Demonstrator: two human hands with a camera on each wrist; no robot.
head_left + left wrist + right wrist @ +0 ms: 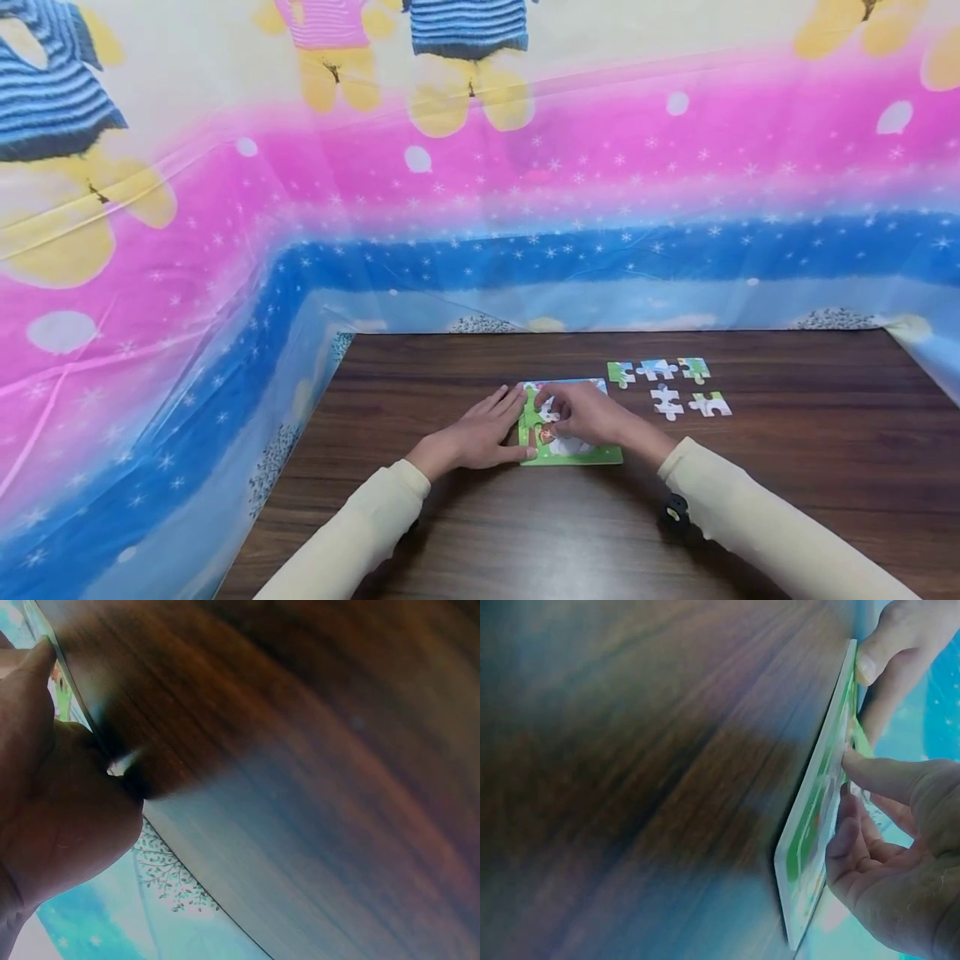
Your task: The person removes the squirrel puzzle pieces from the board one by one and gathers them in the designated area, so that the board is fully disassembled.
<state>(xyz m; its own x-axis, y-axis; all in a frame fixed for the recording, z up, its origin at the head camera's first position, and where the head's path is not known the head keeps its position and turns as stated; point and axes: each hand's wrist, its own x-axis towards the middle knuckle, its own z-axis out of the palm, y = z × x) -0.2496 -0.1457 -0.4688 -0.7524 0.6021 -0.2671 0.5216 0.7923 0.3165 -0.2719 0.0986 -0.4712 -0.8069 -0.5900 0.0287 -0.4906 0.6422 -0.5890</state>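
Observation:
A jigsaw puzzle board (pixel 609 455) with a green border and a cartoon animal picture lies on the table. My left hand (pixel 483 431) rests along its left side, fingers extended, the thumb at the lower left corner. Over the middle of the board, my right hand (pixel 588 412) bends its thumb and fingers together and pinches a puzzle piece (pixel 861 739), mostly covered by the fingers. In the right wrist view the thumb and fingertips are right at the picture surface. The left wrist view shows the left hand (pixel 60 802) at the board's edge.
Several loose puzzle pieces (pixel 666 402) lie to the right of and behind the board. The dark wooden table (pixel 450 358) meets a patterned cloth (pixel 480 250) at its back and left edges. A black round thing (pixel 676 510) sits by the right sleeve.

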